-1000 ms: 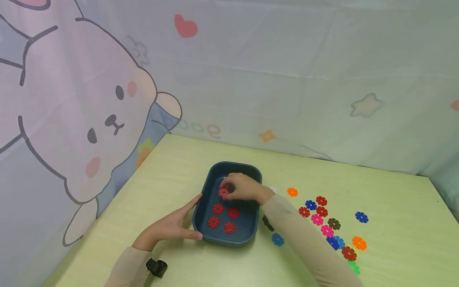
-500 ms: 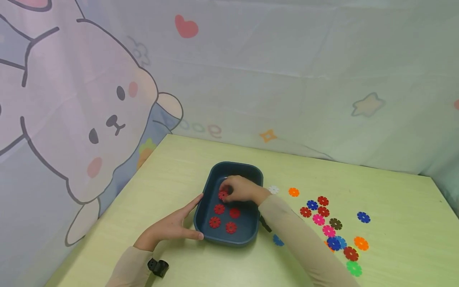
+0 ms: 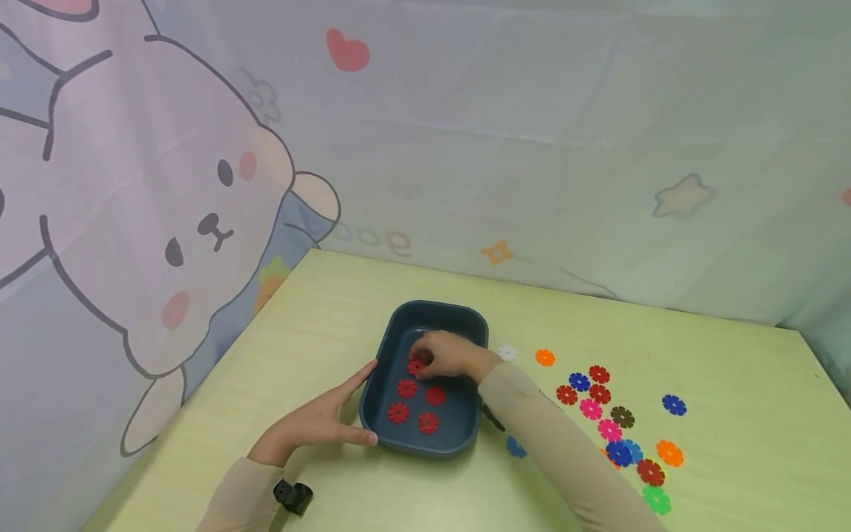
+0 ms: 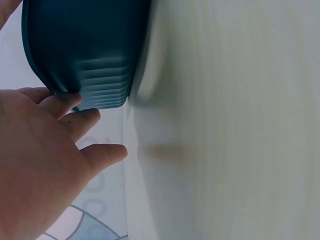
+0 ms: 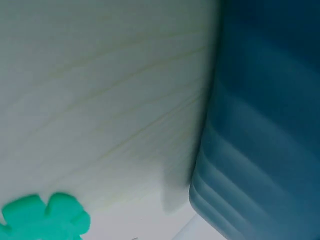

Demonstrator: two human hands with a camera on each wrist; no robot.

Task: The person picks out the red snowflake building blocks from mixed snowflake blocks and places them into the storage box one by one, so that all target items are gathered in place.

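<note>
A dark blue tray (image 3: 425, 442) stands on the table with several red notched plastic discs (image 3: 428, 423) lying flat inside. My right hand (image 3: 452, 355) reaches over the tray's right wall, its curled fingers and thumb pinching a red notched disc (image 3: 416, 367) close to the tray floor. Part of that disc is hidden by the fingers. Along the tray's left side, my left hand (image 3: 315, 421) rests with fingers and thumb spread against the wall. In the left wrist view, the left hand's fingertips (image 4: 70, 97) touch the ribbed outside of the tray. The right wrist view does not show the hand.
Right of the tray lie loose notched discs: orange (image 3: 545, 357), white (image 3: 507, 353), brown (image 3: 622, 417), green (image 3: 657, 500), plus several blue, pink and red. My right forearm (image 3: 552, 443) passes over the table beside them. A printed curtain (image 3: 465, 148) hangs behind the table.
Inside the tray, my right hand and its pinched red disc have shifted slightly toward the front, nearer the other discs. My left hand stays against the tray wall.
</note>
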